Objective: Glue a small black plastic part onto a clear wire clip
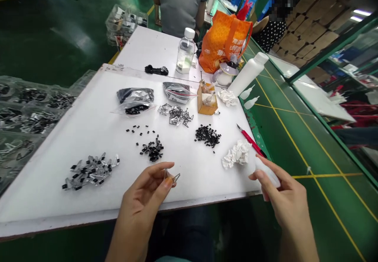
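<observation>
White workbench sheet (44,191) below both hands: left hand (140,199) pinches a small clear part (171,176), right hand (283,193) grips a white squeeze bottle (268,177); nearby lie clear-and-black pieces (90,173) and a red craft knife (251,140), with a water bottle (186,51) farther off

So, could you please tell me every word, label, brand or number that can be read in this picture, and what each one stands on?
Nothing here can be quoted as it reads.
The orange bag carries white printed characters, too blurred to read.
The white plastic bottle and the clear bottle show no legible text.
</observation>
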A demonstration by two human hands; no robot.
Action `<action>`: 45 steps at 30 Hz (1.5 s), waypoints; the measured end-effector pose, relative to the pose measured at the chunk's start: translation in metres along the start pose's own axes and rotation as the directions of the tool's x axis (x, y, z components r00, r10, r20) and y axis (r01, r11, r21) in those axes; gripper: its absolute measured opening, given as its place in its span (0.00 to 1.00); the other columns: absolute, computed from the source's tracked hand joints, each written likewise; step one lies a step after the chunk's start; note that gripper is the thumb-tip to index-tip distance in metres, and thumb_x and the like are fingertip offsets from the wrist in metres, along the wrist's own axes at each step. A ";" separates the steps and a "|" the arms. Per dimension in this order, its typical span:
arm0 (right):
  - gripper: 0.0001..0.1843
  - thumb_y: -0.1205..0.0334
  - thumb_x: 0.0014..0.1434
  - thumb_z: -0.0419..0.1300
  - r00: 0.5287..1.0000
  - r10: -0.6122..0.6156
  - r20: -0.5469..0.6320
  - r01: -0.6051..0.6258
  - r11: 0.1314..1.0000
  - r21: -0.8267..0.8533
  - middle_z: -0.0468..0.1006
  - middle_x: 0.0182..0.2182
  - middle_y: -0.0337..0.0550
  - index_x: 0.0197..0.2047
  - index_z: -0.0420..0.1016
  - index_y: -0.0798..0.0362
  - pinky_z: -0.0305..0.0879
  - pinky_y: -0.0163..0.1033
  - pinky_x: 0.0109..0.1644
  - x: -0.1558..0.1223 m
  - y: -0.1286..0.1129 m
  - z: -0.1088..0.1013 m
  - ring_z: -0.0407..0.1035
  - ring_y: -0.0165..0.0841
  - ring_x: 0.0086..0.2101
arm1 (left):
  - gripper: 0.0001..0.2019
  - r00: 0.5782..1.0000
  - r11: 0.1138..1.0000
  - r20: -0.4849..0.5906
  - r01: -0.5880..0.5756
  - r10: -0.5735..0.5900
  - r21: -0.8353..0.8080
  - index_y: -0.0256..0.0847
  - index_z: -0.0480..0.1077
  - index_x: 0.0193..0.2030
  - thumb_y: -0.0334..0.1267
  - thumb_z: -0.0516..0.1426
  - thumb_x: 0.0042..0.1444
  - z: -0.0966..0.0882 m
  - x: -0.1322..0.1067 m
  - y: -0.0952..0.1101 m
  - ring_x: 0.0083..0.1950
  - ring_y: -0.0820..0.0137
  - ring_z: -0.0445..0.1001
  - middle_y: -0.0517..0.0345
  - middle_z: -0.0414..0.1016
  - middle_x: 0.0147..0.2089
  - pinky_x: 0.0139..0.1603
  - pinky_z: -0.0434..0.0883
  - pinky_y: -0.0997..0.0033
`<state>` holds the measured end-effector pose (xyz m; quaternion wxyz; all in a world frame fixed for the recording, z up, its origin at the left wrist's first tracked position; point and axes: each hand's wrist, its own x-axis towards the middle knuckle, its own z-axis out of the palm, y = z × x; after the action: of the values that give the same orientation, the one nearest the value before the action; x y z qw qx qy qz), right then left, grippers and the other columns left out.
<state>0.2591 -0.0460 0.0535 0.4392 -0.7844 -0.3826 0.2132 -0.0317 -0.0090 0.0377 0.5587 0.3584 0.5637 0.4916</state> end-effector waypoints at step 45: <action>0.31 0.32 0.68 0.50 0.800 -0.557 -0.226 0.599 0.711 0.368 0.71 0.17 0.39 0.31 0.83 0.44 0.65 0.54 0.44 -0.062 -0.065 0.070 0.66 0.38 0.22 | 0.13 0.964 0.952 -0.028 -0.257 0.265 0.167 0.60 0.84 0.45 0.37 0.70 0.54 0.010 -0.028 0.017 0.38 0.72 0.81 0.66 0.81 0.33 0.44 0.79 0.78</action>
<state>0.1467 -0.0370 0.0720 0.6606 -0.5204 -0.5311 0.1037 -0.0214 -0.0295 0.0627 0.4436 0.4615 0.5634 0.5223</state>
